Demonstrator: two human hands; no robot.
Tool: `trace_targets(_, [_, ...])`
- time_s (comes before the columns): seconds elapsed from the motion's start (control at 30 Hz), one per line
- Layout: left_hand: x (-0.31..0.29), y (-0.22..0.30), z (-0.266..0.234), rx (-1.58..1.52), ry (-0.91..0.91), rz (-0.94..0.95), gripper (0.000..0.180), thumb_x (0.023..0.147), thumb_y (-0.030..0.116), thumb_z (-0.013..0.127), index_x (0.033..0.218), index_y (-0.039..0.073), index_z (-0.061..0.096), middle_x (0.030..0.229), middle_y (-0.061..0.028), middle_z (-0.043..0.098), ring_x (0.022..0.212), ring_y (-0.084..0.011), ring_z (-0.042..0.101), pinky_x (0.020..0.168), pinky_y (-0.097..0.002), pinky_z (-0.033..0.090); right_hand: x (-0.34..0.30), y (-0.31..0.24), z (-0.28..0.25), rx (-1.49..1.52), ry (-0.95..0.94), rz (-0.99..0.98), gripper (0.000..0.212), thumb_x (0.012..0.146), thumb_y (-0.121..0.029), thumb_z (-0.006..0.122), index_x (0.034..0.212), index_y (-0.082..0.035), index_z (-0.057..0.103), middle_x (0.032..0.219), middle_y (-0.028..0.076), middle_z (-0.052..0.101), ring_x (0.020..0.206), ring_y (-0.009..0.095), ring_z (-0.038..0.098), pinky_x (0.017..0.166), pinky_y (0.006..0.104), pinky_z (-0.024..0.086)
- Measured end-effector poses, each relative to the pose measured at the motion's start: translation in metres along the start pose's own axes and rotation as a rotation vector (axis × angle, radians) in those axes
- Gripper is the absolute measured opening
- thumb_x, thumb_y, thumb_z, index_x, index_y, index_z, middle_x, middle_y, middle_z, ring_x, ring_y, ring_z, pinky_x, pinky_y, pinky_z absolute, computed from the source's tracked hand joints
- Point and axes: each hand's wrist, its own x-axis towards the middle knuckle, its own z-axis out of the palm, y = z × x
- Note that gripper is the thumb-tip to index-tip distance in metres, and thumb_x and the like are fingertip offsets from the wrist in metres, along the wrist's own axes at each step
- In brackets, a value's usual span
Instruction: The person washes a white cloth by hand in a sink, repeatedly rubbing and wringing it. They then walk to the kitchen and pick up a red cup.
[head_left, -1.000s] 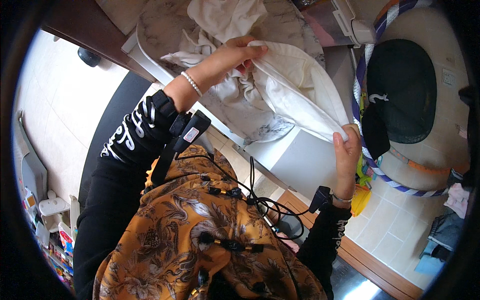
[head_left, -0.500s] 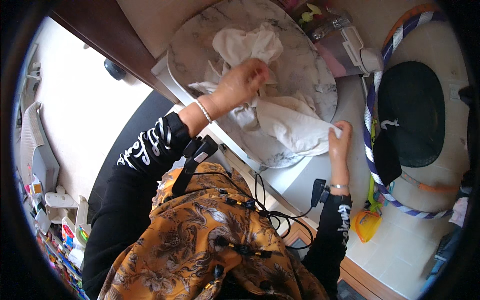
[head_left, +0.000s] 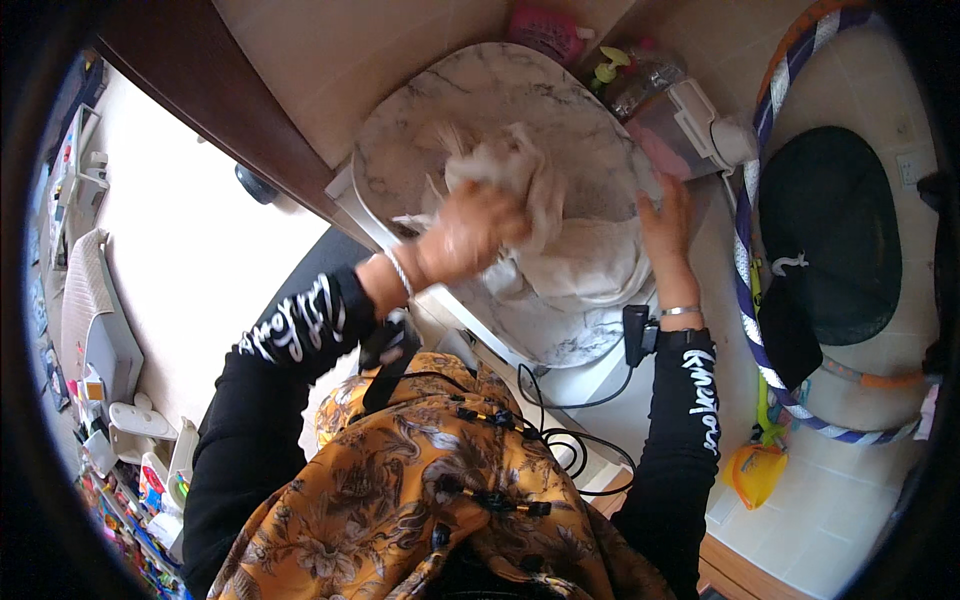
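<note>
A crumpled white cloth (head_left: 590, 262) is spread and bunched over a rounded, marble-patterned surface (head_left: 410, 125) in front of me. My left hand (head_left: 475, 232), smeared by motion, is closed over a bunched part of the cloth near its left side. Part of that bunch rises blurred beyond the knuckles. At the cloth's right end, my right hand (head_left: 668, 232) has its thumb and fingers apart over the edge of the marble pattern. Nothing shows in its grasp.
Beyond the marble surface stand a pink container (head_left: 548, 35), a clear bottle (head_left: 648, 80) and a translucent box with a white lid (head_left: 665, 130). A striped hoop (head_left: 743, 270), a dark oval mesh (head_left: 830, 235) and a yellow scoop (head_left: 755, 475) are at right. Black cables (head_left: 565, 440) loop near my body.
My left hand has come closer to my body with the bunched cloth. My right hand has let go of the cloth's right end and moved away from me. The view has shifted slightly.
</note>
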Motion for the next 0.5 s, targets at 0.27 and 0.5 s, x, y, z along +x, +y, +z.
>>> trace_targets(0.27, [-0.034, 0.032, 0.000, -0.022, -0.236, 0.048, 0.021, 0.063, 0.014, 0.061, 0.085, 0.016, 0.062, 0.090, 0.0017, 0.054, 0.089, -0.0166, 0.051, 0.075, -0.0309, 0.036, -0.007, -0.097, 0.072, 0.654, -0.623, 0.321, 0.054, 0.089, -0.036, 0.059, 0.127, 0.001, 0.047, 0.119, 0.018, 0.056, 0.108, 0.024, 0.054, 0.090, 0.0330, 0.043])
trace_targets(0.5, [-0.020, 0.007, -0.029, -0.623, -0.124, -0.289, 0.027, 0.077, 0.011, 0.056, 0.103, 0.009, 0.064, 0.096, -0.0105, 0.059, 0.092, -0.0299, 0.059, 0.078, -0.0409, 0.047, 0.002, -0.097, 0.041, 1.236, -0.507, 0.522, 0.043, 0.089, -0.008, 0.046, 0.131, 0.003, 0.045, 0.123, 0.012, 0.055, 0.110, 0.020, 0.052, 0.095, 0.0289, 0.039])
